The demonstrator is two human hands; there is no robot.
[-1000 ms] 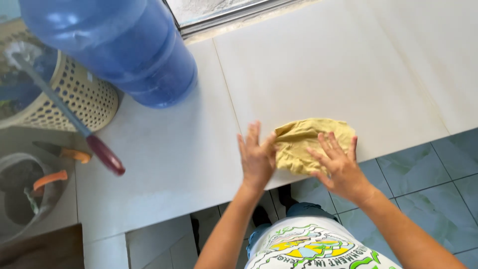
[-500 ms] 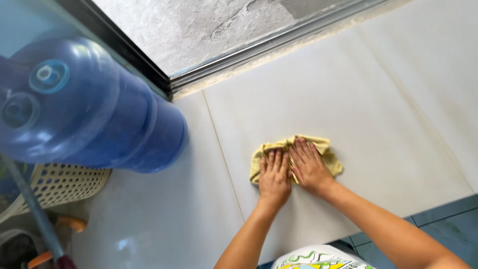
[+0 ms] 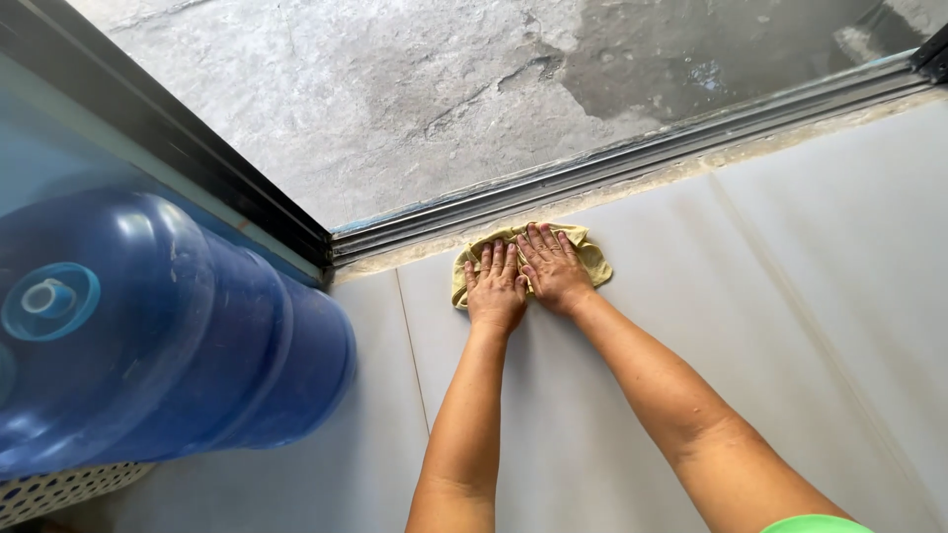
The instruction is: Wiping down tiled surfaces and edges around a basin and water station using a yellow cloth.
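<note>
The white tiled floor [image 3: 691, 326] now meets the door track [image 3: 632, 163]. The cloth [image 3: 592, 259] has moved up against it. The left hand [image 3: 496, 286] and right hand [image 3: 553, 268] lie flat on it, not grasping. Free floor stays rightward; the blue bottle [image 3: 168, 326] stands well left.

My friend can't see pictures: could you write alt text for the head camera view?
Both hands, left hand and right hand, press a crumpled yellow cloth flat on pale floor tiles beside a metal door track; a big blue plastic water jug lies left.
</note>
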